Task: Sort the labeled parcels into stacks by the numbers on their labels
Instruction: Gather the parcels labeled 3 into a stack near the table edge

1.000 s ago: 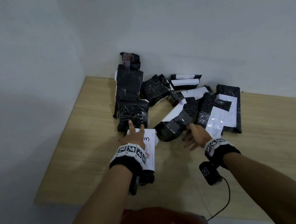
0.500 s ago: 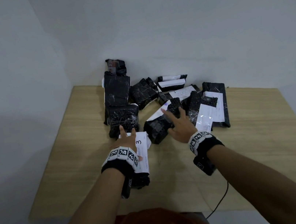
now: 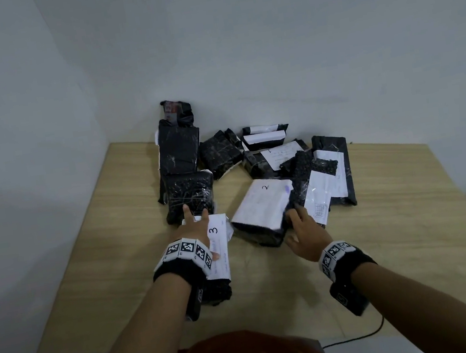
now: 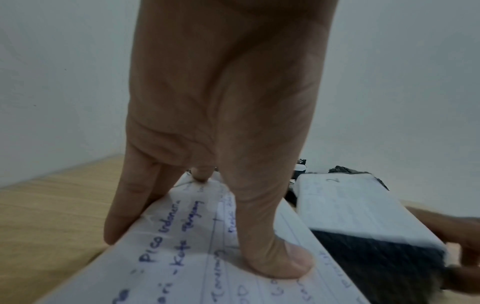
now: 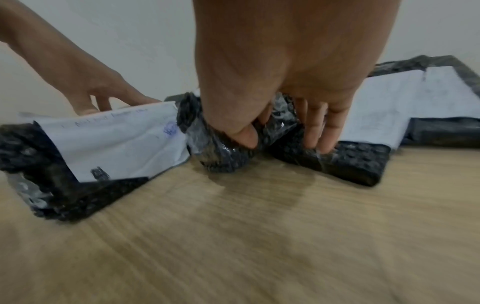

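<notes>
A parcel with a white label marked 3 [image 3: 218, 239] [image 4: 182, 257] lies on the wooden table [image 3: 134, 251] near the front left. My left hand [image 3: 196, 221] rests flat on top of it with straight fingers. To its right a black bubble-wrapped parcel [image 3: 260, 208] [image 4: 350, 209] shows a white label marked 2, face up. My right hand [image 3: 296, 221] [image 5: 275, 142] grips this parcel's near right end. In the right wrist view, thumb and fingers pinch its black wrap [image 5: 223, 158].
Several black parcels are heaped behind, near the wall: a tall one [image 3: 179, 151], a small one [image 3: 219, 152], labelled ones [image 3: 265, 136] [image 3: 332, 179]. Another black parcel [image 3: 189, 195] lies just past my left fingertips. A cable [image 3: 356, 339] hangs off the front edge.
My right hand reached onto a black parcel in the heap, turned it label-up so the 2 shows, and drew it nearer. The left hand stayed on parcel 3.
</notes>
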